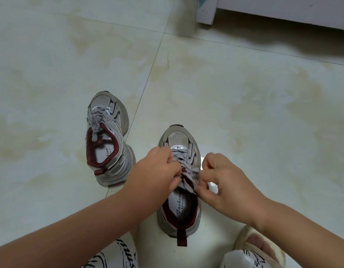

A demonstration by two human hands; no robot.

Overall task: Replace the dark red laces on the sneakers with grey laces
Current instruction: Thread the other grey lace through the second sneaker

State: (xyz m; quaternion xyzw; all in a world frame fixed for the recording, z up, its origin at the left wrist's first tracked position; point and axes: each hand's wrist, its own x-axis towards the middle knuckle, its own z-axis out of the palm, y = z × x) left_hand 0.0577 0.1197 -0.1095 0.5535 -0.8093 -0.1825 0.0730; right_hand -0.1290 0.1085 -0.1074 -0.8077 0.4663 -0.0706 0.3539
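Observation:
Two silver-grey sneakers with dark red collars stand on the tiled floor. The left sneaker carries a grey printed lace tied at its tongue. The right sneaker stands in front of me, toe pointing away, threaded with a grey printed lace. My left hand pinches the lace at the shoe's left side. My right hand pinches the lace ends at the right side near the top eyelets. No dark red lace is in view.
Pale marbled floor tiles spread all around. A white furniture base stands at the top right. My knees in printed fabric and a beige slipper sit at the bottom edge.

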